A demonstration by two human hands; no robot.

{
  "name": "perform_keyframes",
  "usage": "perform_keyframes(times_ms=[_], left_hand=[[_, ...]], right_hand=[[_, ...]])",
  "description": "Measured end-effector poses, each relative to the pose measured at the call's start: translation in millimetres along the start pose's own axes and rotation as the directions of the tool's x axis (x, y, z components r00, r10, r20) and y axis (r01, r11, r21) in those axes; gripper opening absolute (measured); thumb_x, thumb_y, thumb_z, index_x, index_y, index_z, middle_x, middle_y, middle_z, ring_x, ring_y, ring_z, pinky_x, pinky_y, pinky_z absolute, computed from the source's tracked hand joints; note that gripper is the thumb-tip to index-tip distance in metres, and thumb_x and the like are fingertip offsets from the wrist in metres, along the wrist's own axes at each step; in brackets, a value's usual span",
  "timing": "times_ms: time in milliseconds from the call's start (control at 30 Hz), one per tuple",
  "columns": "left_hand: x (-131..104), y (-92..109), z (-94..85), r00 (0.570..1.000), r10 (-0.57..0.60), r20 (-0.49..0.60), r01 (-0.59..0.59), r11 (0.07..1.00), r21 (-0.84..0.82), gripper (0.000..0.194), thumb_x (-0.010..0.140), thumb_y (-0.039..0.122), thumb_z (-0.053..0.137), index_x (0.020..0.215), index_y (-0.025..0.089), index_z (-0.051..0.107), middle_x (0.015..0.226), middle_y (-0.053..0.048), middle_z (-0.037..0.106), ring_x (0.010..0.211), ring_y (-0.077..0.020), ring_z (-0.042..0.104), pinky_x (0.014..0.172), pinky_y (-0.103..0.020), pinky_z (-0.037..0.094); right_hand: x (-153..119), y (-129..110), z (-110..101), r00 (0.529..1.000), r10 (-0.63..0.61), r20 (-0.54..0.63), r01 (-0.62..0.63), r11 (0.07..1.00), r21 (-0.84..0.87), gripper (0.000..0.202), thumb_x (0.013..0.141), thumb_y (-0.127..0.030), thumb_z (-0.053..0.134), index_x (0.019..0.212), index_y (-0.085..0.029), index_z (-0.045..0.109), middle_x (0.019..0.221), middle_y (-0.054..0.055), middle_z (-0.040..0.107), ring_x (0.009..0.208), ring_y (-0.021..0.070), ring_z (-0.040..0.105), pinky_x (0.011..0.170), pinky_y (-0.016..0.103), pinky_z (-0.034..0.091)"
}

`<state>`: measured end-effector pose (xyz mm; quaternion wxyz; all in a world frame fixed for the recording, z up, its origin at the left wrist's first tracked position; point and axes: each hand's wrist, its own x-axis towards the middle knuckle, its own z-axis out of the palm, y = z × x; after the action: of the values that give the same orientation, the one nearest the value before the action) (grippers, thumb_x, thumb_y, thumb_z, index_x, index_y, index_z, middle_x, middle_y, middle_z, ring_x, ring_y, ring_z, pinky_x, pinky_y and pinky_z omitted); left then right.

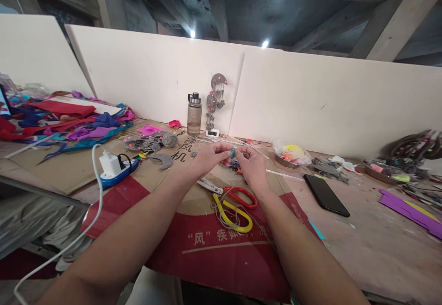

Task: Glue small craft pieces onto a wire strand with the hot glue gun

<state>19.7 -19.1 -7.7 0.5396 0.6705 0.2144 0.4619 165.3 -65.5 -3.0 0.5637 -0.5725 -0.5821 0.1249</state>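
Observation:
My left hand (214, 154) and my right hand (251, 161) meet above the cardboard, fingertips pinched on a small teal piece (233, 152). Its exact kind is too small to make out. Just below the hands lies a pair of scissors (210, 186) with red and yellow handles, blades pointing left. Loose grey thread (221, 213) tangles over the handles. Small blue and orange scraps (236, 168) show partly behind the fingers. To the left rests a grey crescent piece (162, 160), near a ball of grey yarn (170, 139).
A water bottle (194, 115) stands at the back beside a hanging grey moon ornament (218, 80). Right of my arm lies a black phone (326, 194). A blue power strip (119, 172) with a white cable sits left. White boards (311, 98) wall off the back.

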Motion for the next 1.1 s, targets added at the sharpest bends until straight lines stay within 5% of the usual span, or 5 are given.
perform_keyframes(times_ms=[133, 300, 533, 800, 1100], left_hand=[[-2, 6, -0.7, 0.998, -0.057, -0.001, 0.057, 0.995, -0.08, 0.035, 0.073, 0.036, 0.07, 0.1, 0.013, 0.066, 0.084, -0.007, 0.067, 0.073, -0.0135, 0.062, 0.063, -0.025, 0.048], [1, 3, -8.9, 0.99, 0.007, -0.143, 0.03, 0.966, 0.256, 0.027, 0.075, 0.04, 0.065, 0.088, 0.016, 0.07, 0.061, 0.001, 0.058, 0.052, -0.0087, 0.047, 0.048, -0.021, 0.035], [1, -2, -7.1, 0.984, 0.177, -0.023, -0.125, 0.776, 0.619, 0.023, 0.075, 0.028, 0.06, 0.091, 0.019, 0.074, 0.078, -0.002, 0.071, 0.064, -0.0124, 0.057, 0.058, -0.023, 0.039], [1, -2, -6.7, 0.983, 0.182, -0.004, -0.129, 0.715, 0.687, 0.022, 0.073, 0.022, 0.058, 0.087, 0.02, 0.074, 0.076, -0.001, 0.071, 0.064, -0.0125, 0.059, 0.058, -0.022, 0.041], [-1, -1, -3.7, 0.996, 0.085, -0.039, -0.047, 0.819, 0.572, 0.017, 0.075, 0.026, 0.059, 0.083, 0.02, 0.072, 0.062, -0.001, 0.066, 0.053, -0.0131, 0.059, 0.051, -0.023, 0.042]], right_hand=[[7, 7, -4, 0.999, 0.026, -0.03, -0.025, 0.999, 0.04, 0.024, 0.074, -0.039, 0.055, 0.075, -0.017, 0.064, 0.06, -0.002, 0.057, 0.052, 0.0112, 0.044, 0.054, 0.024, 0.034], [7, 10, -5, 1.0, -0.018, -0.006, 0.017, 0.998, -0.064, 0.022, 0.076, -0.036, 0.053, 0.073, -0.018, 0.064, 0.056, -0.002, 0.056, 0.05, 0.0118, 0.044, 0.054, 0.024, 0.033], [0, 9, 1, 0.981, -0.169, 0.092, 0.188, 0.941, -0.282, 0.016, 0.08, -0.031, 0.052, 0.078, -0.021, 0.064, 0.061, -0.001, 0.058, 0.056, 0.0133, 0.046, 0.056, 0.025, 0.031], [1, 10, 2, 0.972, -0.199, 0.125, 0.232, 0.899, -0.372, 0.012, 0.08, -0.026, 0.054, 0.08, -0.02, 0.065, 0.067, 0.0, 0.061, 0.059, 0.0139, 0.049, 0.058, 0.026, 0.031], [-1, 9, 1, 0.967, -0.201, 0.158, 0.243, 0.917, -0.318, 0.014, 0.084, -0.027, 0.054, 0.081, -0.021, 0.065, 0.072, 0.002, 0.064, 0.063, 0.0154, 0.052, 0.061, 0.027, 0.034]])
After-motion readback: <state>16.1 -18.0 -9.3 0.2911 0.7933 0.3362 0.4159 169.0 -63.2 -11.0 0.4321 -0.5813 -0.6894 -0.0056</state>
